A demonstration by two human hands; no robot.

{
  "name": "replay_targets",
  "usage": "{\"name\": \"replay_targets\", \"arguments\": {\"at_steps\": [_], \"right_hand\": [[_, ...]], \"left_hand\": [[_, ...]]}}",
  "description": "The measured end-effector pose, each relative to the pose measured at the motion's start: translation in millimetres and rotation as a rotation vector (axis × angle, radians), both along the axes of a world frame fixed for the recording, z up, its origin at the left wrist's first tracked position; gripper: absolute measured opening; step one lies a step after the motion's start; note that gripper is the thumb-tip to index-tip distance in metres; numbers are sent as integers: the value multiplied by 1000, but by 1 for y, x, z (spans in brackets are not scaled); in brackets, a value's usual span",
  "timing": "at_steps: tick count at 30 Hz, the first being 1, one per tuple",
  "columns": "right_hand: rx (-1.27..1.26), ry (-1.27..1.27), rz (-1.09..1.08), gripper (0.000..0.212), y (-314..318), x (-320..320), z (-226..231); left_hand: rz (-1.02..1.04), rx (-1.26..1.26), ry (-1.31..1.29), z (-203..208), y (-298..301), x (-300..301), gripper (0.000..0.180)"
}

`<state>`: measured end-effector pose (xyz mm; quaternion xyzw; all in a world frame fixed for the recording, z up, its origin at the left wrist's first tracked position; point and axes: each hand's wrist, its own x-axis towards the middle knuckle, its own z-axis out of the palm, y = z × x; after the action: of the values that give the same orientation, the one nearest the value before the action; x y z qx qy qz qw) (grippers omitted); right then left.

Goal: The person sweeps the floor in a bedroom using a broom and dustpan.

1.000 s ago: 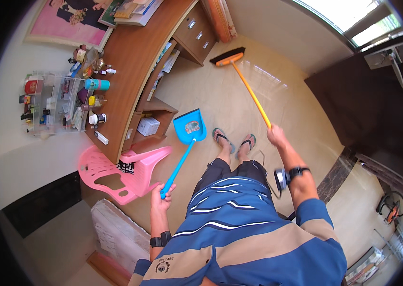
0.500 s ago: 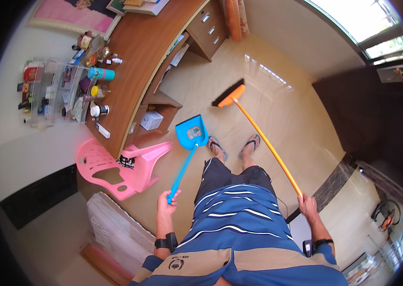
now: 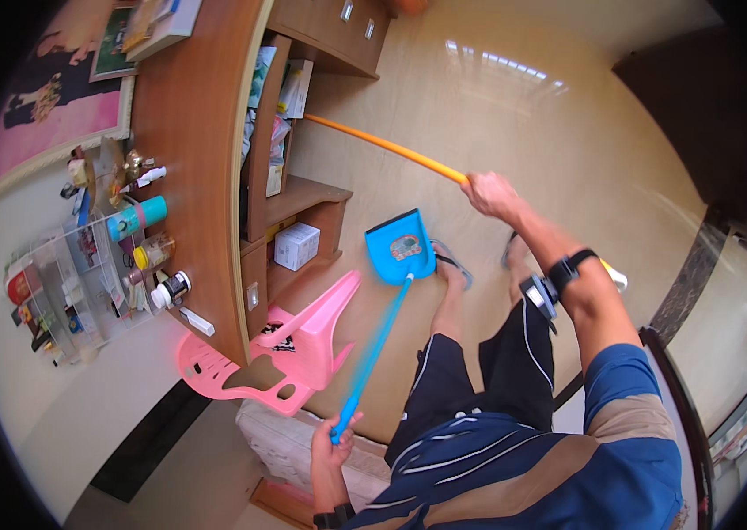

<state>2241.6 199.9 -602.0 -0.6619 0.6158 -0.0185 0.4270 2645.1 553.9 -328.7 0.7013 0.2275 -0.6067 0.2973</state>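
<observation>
My left hand (image 3: 335, 439) is closed around the grip of a blue long-handled dustpan (image 3: 388, 231). Its pan rests on the floor beside my left foot, with its open edge facing away from me. My right hand (image 3: 492, 196) is wrapped around the orange handle of a broom (image 3: 391, 147), reaching out in front of my body. The handle slants left toward the space beneath the wooden desk (image 3: 192, 132). The desk hides the broom's head. Past my right forearm, a small yellow-and-white piece shows, partly covered by the arm.
A pink plastic chair (image 3: 311, 353) stands against the desk's near end. A white box (image 3: 297, 246) sits on the low shelf. Bottles and a clear organizer (image 3: 82, 283) line the desk's wall side. At the right is a dark door (image 3: 700, 115). Glossy tiles cover the floor.
My right hand has swung forward and left, taking the broom from the open floor to under the desk. The dustpan stays in my left hand. My view has shifted and turned.
</observation>
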Motion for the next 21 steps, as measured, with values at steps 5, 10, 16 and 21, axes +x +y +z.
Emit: {"name": "replay_targets", "arguments": {"at_steps": [5,10,16,21], "right_hand": [[-74,-51,78,32,-55,75,-70],[-169,-57,23,23,-77,93,-130],[-75,-81,1,22,-68,67,-145],[81,-98,-116,27,26,-16,-79]], "left_hand": [[72,24,14,2,4,-4,44],[67,12,23,-8,12,-1,51],[64,8,6,-18,-8,-17,51],[30,2,7,-5,-24,-30,46]]}}
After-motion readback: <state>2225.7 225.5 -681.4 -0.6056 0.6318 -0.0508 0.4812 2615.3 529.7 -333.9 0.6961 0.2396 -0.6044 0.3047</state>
